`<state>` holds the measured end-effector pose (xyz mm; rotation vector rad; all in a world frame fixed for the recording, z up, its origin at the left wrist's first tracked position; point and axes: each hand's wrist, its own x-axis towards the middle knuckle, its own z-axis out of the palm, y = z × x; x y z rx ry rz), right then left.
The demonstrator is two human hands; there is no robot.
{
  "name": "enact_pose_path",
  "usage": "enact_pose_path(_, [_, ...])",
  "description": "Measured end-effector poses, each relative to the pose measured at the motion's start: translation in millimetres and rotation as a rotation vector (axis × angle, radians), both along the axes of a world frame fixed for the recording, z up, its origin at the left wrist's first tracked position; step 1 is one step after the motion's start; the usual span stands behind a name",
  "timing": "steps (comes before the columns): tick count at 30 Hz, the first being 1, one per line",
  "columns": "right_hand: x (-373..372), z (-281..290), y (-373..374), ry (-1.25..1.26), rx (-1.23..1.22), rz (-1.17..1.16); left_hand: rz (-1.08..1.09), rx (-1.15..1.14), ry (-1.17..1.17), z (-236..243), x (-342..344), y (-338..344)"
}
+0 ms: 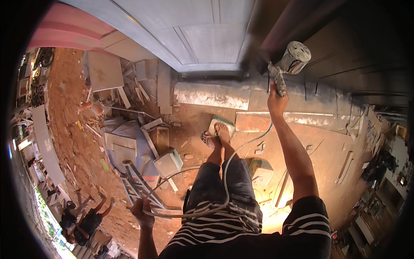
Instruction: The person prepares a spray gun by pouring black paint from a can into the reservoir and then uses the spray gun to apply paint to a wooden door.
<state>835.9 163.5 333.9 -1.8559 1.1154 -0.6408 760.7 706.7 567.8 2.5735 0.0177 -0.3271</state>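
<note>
Head view, looking down past a striped, dark shirt and dark, dusty shorts. The right hand (pixel 277 102) is stretched forward, fingers wrapped round the handle of a spray gun (pixel 279 80), which is metal, knobbly and crusted with pale paint. Its cup (pixel 297 54) is a squat cylinder with a blotched grey, round end. The gun is at the upper right, just beside the lower corner of a smooth grey door (pixel 207 41) with recessed panels; whether the trigger is pressed cannot be told. The left hand (pixel 143 211), low on the left, is closed on a thin, pale, flexible hose (pixel 227 183), which loops across the shorts and rises to the gun, turning blue near the right wrist

Around them, a glossy dark panel (pixel 362 52) fills the upper right, and a pink panel (pixel 69 26) curves at the upper left. A long flat board (pixel 211 96), flaked with white, lies between the door and the sandalled feet. The ground (pixel 69 142) is reddish and rough, strewn with wood scraps. Close on the left, a pale box (pixel 169 163) and a slatted metal frame (pixel 140 183) crowd the space beside the legs; a tub (pixel 261 171) sits to the right. Two people (pixel 88 224) are at the lower left, well apart
</note>
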Motion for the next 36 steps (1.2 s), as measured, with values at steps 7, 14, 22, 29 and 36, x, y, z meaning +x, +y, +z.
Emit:
enact_pose_path(7, [8.6, -168.5, 15.9, 0.117, 0.125, -0.069, 0.076, 0.111, 0.291, -54.0, -8.7, -2.1])
enact_pose_path(14, [5.2, -338.9, 38.4, 0.216, 0.088, -0.144, 0.132, 0.214, 0.228, -126.8, -0.3, 18.1])
enact_pose_path(22, [13.8, -452.9, 69.4, 0.417, 0.070, -0.185, 0.163, 0.288, 0.321, -191.1, -11.1, 30.1])
enact_pose_path(29, [13.8, -480.0, 64.0, 0.410, 0.073, -0.153, 0.141, 0.301, 0.323, -205.3, -9.6, 27.3])
enact_pose_path(36, [34.6, -355.8, 48.1, 0.309, 0.036, -0.142, 0.222, 0.164, 0.298, -159.9, -6.1, 34.7])
